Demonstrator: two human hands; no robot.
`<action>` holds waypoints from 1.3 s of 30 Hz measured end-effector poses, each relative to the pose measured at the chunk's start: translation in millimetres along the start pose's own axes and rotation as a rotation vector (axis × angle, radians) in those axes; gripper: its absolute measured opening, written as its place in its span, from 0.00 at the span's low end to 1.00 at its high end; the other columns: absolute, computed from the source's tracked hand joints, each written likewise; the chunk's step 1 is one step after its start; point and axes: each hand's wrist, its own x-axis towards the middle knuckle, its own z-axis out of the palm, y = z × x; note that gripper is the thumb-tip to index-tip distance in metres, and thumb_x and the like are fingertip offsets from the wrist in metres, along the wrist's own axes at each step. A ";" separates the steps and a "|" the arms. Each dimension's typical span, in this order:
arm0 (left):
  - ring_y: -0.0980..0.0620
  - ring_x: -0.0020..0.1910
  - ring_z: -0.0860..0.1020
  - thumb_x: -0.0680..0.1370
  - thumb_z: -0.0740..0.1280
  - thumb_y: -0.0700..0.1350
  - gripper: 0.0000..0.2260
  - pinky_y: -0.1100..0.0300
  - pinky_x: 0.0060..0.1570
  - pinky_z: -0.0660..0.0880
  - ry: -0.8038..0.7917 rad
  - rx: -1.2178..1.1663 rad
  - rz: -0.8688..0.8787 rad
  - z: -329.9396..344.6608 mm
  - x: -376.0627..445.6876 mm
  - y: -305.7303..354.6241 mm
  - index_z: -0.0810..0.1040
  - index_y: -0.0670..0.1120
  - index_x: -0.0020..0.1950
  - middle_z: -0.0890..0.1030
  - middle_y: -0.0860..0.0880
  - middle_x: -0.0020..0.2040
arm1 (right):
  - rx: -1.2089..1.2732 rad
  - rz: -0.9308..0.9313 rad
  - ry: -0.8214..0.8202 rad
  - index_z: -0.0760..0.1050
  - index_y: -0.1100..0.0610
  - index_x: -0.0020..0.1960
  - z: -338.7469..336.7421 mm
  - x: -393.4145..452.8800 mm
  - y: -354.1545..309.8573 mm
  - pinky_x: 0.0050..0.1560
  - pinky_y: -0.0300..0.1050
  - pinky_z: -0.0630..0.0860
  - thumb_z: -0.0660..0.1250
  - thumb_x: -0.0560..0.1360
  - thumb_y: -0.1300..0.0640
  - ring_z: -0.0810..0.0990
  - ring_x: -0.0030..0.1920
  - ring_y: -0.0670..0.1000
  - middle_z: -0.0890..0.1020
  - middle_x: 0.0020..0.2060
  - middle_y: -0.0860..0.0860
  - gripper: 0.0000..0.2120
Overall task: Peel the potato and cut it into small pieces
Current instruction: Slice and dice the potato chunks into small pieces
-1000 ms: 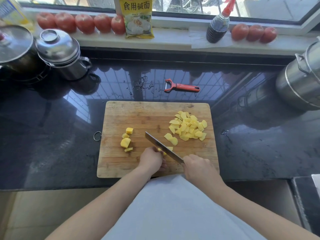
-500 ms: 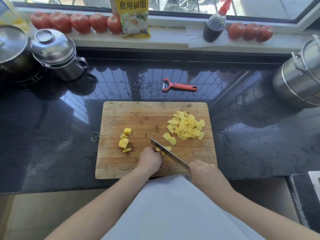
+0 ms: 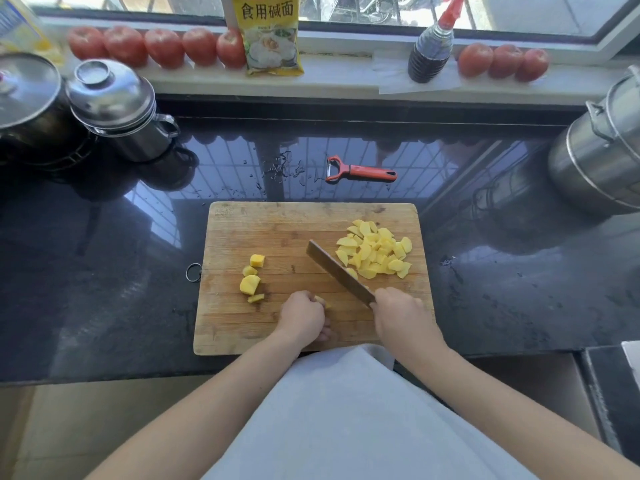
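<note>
The knife (image 3: 337, 271) has been swung away from the piece under the left hand (image 3: 303, 315) since half a second ago: its blade now lies diagonally against the near edge of the pile of cut potato pieces (image 3: 375, 251), and the two slices that lay loose beside the blade can no longer be told apart from that pile. It is judged that freshly cut slices have been swept aside to clear room, not that a new cut is being made. The knife handle is gripped by the right hand (image 3: 401, 315), fingers curled round it. A small remaining potato piece (image 3: 320, 300) is held down on the wooden cutting board (image 3: 277, 230) by the curled fingers of the left hand. Four larger potato chunks (image 3: 251, 278) lie untouched at the board's left. The red peeler (image 3: 360, 171) lies on the dark surface (image 3: 104, 289) beyond the board, so peeling is judged finished; only the held piece and the chunks appear left to cut.
</note>
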 end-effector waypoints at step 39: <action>0.38 0.37 0.86 0.81 0.61 0.37 0.11 0.43 0.39 0.85 -0.006 0.031 -0.013 -5.9 -1.0 -3.1 0.83 0.39 0.51 0.86 0.38 0.39 | -0.003 -0.112 -0.117 0.69 0.55 0.43 16.1 4.4 -37.7 0.33 0.49 0.65 0.61 0.78 0.61 0.80 0.39 0.64 0.77 0.42 0.54 0.06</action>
